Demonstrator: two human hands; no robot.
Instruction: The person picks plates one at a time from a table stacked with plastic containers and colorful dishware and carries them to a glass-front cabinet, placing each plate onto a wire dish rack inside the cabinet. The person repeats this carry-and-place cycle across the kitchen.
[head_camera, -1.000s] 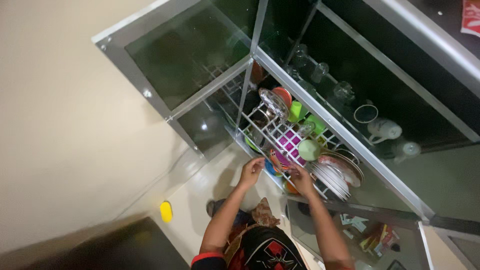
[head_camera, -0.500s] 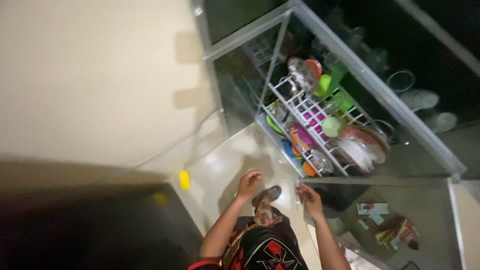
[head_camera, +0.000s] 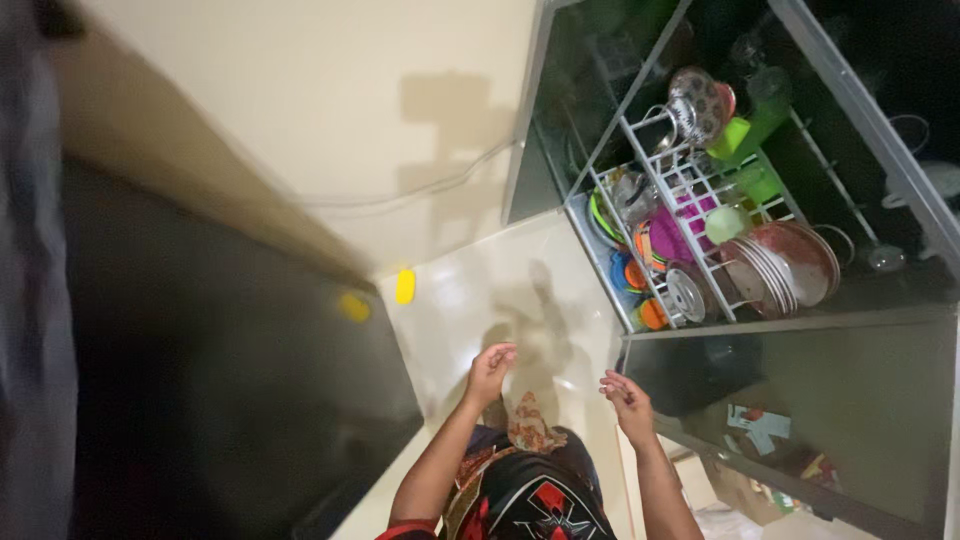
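Overhead, well above and to the right of the fingers, the glass-fronted cabinet (head_camera: 880, 330) holds a white wire dish rack (head_camera: 690, 215) packed with a stack of plates (head_camera: 775, 270), pink, green and orange plastic ware, and a patterned lid at its top. Loosely stacked plates look likely to slide if jostled by a blind upward reach. Both hands hang apart, holding nothing: left hand (head_camera: 490, 370) loosely curled, right hand (head_camera: 628, 397) with fingers half bent. A small yellow object (head_camera: 405, 286) sits up-left of them.

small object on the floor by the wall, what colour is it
Yellow. The small object lies on the pale floor near the wall, seen in the head view.
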